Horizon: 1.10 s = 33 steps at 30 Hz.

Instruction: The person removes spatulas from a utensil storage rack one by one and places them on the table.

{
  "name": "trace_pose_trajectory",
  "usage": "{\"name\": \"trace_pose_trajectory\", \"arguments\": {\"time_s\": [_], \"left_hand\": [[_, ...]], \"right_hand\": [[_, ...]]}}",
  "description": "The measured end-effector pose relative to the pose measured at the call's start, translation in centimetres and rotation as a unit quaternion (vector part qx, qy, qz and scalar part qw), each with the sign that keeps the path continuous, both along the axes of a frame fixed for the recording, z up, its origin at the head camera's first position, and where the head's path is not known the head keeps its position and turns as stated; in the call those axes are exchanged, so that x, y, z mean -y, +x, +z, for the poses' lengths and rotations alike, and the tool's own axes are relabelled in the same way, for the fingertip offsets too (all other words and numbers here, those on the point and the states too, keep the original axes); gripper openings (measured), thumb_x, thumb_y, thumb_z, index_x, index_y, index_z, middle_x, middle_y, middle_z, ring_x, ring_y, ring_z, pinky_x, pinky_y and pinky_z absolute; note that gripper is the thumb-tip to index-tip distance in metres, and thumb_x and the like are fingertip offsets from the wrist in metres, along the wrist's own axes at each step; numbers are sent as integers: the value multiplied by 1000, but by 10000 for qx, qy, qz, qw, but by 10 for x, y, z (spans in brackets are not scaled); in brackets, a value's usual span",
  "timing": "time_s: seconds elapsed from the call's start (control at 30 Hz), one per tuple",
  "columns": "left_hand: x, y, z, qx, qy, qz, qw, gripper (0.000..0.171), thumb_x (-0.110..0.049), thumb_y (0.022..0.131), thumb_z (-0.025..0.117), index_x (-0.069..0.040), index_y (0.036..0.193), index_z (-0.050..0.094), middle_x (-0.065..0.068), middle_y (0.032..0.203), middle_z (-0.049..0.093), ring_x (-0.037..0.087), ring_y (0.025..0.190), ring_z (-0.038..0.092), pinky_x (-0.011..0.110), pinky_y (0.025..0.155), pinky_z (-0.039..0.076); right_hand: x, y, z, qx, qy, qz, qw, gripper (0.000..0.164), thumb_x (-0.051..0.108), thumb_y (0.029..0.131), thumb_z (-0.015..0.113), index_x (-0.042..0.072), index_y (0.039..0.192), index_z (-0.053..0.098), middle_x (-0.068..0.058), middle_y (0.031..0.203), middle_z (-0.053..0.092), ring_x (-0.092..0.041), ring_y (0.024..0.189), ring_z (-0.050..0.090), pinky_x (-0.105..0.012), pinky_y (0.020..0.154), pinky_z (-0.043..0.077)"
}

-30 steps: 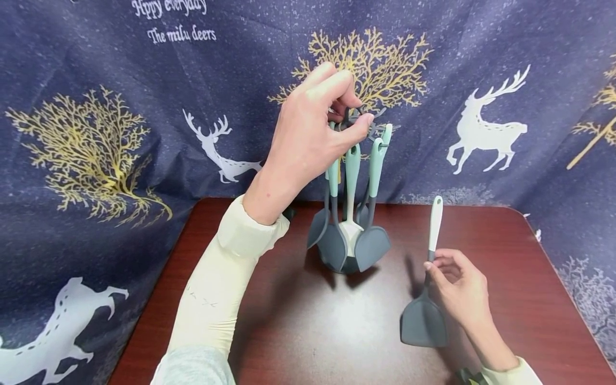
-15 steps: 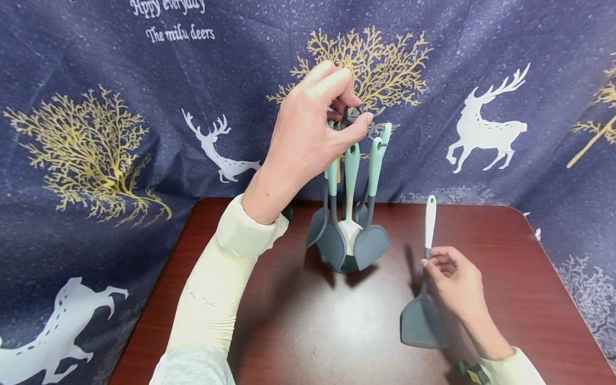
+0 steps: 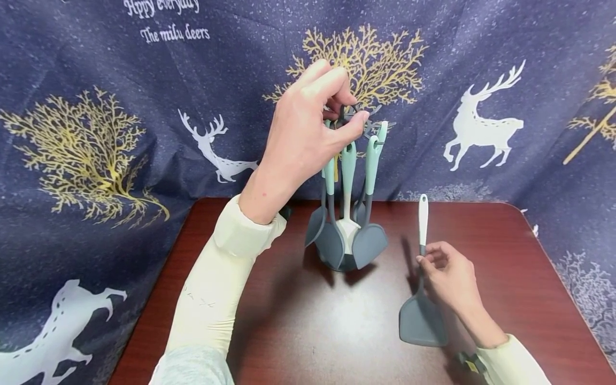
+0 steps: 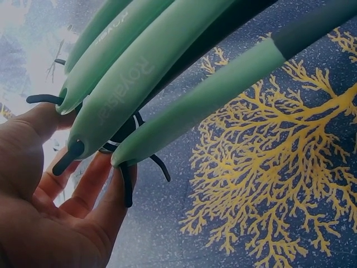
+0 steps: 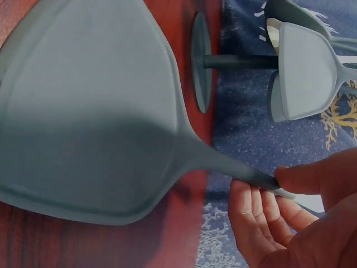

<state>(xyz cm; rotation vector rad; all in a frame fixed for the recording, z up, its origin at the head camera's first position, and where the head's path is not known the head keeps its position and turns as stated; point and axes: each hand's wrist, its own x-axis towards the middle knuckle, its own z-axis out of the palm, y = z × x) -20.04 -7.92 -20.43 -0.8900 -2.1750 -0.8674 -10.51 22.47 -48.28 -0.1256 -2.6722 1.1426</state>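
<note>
My left hand [image 3: 304,125] grips the top of a dark utensil stand [image 5: 240,62], fingers curled around its hub among the hooks [image 4: 68,158]. Green-handled utensils hang from those hooks, their handles [image 4: 120,89] close beside the fingers. Low on the right, my right hand [image 3: 451,278] pinches a spatula [image 3: 422,322] between thumb and fingers, where the pale handle joins the grey neck. The spatula's handle points up and its broad grey blade down, close over the table. In the right wrist view the blade fills the left side.
The stand's round base [image 5: 201,61] sits on the reddish-brown table [image 3: 289,342], towards the back. Grey spatula and ladle heads [image 3: 370,246] fan out around its pole. A dark blue cloth [image 3: 231,64] with deer and trees hangs behind the table.
The spatula's handle end has swung left and stands more upright; my right hand has shifted slightly left with it. My left hand keeps its grip on the stand.
</note>
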Motion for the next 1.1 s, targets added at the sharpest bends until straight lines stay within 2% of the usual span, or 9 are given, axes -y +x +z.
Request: {"name": "trace_pose_trajectory", "arguments": {"time_s": [0.27, 0.5, 0.8, 1.1], "left_hand": [[1, 0, -1, -14, -20, 24, 10000, 23, -22, 94, 77, -7, 89, 60, 4, 93, 52, 9, 79, 53, 24, 76, 44], [1, 0, -2, -32, -21, 21, 10000, 22, -22, 95, 76, -7, 90, 60, 4, 94, 52, 11, 79, 52, 25, 76, 43], [0, 0, -1, -24, -29, 36, 10000, 22, -22, 94, 76, -7, 90, 60, 4, 93, 51, 11, 79, 51, 25, 76, 43], [1, 0, -2, -60, -73, 79, 9999, 21, -23, 95, 76, -8, 91, 62, 3, 93, 52, 10, 80, 51, 26, 75, 43]], "right_hand": [[0, -10, -6, 131, 284, 166, 9994, 19, 16, 94, 79, 8, 110, 72, -3, 86, 76, -14, 73, 70, -25, 68, 49], [0, -16, -11, 157, 325, 359, 9987, 20, 14, 93, 80, 6, 109, 72, -4, 84, 76, -13, 70, 70, -26, 69, 51], [0, -20, -14, 205, 429, 442, 9979, 21, 12, 92, 81, 2, 109, 72, -5, 83, 75, -11, 63, 67, -36, 70, 54], [0, -25, -18, 426, 259, 593, 9970, 24, 10, 93, 79, -3, 112, 70, -6, 81, 74, -11, 53, 67, -26, 62, 55]]}}
